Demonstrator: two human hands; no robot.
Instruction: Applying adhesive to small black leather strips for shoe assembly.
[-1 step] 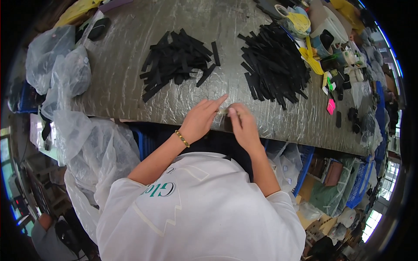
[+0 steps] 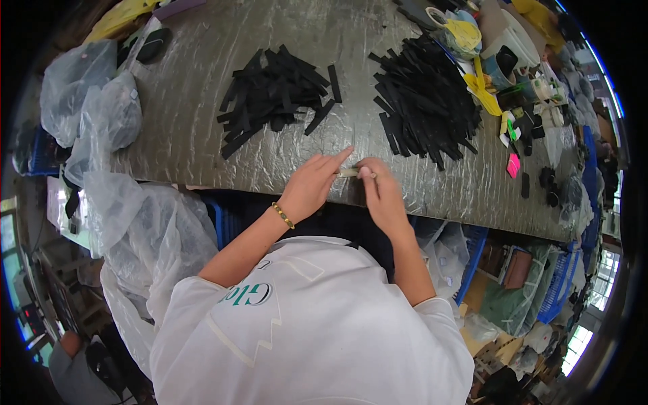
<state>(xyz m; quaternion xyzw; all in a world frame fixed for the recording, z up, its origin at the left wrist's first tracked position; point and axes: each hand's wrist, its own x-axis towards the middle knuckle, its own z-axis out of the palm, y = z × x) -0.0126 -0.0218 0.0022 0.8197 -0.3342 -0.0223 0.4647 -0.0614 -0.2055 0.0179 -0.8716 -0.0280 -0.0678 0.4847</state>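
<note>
Near the table's front edge, a short pale strip (image 2: pixel 347 173) stretches between my two hands. My left hand (image 2: pixel 312 182) pinches its left end, with the index finger pointing out over the tabletop. The strip's right end is in my right hand (image 2: pixel 380 185), between thumb and bent fingers. Most of both ends is hidden by the fingers. Beyond my hands lie two heaps of flat black strips: a smaller heap (image 2: pixel 277 94) ahead to the left, and a larger heap (image 2: pixel 428 98) to the right.
The dark, shiny table (image 2: pixel 202 88) runs beneath everything. Clear plastic bags (image 2: pixel 155 229) hang over its left side. Cluttered tubs, yellow pieces (image 2: pixel 480 88) and a pink tag (image 2: pixel 513 165) line the right side. A blue crate (image 2: pixel 472 253) stands below the front edge.
My right hand has shifted slightly to the right, and the pale strip between the hands now shows plainly. My left hand stays put.
</note>
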